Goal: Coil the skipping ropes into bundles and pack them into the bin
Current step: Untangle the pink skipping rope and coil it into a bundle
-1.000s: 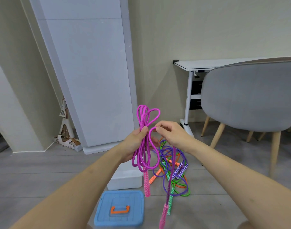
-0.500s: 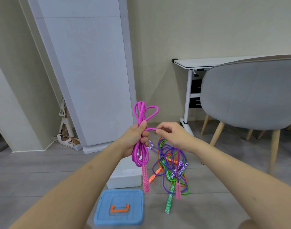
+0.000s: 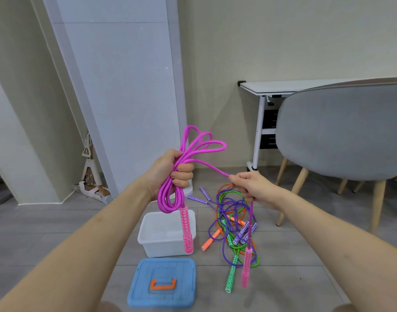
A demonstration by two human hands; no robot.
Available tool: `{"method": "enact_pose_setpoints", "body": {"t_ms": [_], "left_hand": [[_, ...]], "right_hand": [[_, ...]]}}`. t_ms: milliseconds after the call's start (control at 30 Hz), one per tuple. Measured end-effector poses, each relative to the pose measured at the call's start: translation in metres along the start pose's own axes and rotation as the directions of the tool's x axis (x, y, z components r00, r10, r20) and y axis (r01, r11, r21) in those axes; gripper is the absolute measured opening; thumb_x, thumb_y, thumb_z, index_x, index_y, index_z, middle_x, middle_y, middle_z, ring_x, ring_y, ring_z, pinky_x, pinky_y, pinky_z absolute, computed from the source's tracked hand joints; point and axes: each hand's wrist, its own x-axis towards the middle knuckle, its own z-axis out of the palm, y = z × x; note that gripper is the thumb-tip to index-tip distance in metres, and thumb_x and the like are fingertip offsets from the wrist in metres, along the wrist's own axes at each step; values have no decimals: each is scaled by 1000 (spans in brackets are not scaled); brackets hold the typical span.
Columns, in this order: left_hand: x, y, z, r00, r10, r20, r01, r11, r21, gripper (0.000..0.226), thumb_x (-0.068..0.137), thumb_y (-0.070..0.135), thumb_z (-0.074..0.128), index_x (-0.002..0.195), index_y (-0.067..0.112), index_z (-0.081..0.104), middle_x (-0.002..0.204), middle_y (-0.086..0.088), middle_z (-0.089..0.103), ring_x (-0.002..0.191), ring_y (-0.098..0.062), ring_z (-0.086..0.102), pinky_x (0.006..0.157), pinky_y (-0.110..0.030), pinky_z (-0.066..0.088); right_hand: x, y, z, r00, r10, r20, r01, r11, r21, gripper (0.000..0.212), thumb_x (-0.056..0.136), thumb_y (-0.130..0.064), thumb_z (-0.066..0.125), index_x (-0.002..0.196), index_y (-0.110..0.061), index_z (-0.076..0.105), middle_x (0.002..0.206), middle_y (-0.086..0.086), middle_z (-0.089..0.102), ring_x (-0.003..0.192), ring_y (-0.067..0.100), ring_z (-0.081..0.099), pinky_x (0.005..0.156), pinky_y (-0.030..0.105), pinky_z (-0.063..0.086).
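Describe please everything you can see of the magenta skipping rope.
The magenta skipping rope looks braided, with two pink patterned handles. The left hand grips its coiled loops, which stick out above and hang below the fist. One handle hangs in front of the white bin. The right hand pinches the free end, whose handle dangles.

Left hand [image 3: 170,170] fisted, raised — right hand [image 3: 252,188] pinching, lower, both arms outstretched.

The grey chair [image 3: 341,131] and white desk [image 3: 283,86] are cut off by the right edge.
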Motion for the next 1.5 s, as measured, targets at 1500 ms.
{"method": "enact_pose_setpoints", "body": {"t_ms": [1500], "left_hand": [[29,-72,-5,979,187,-80,68,74,995,14,105,13,42,96,11,32,78,-7,50,61,-17,44,53,-37,41]], "right_hand": [[-1,-60,29,895,-205,-396,190,979,-77,28,91,-29,74,84,-2,77,61,-2,57,50,3,41,48,14,33]]}}
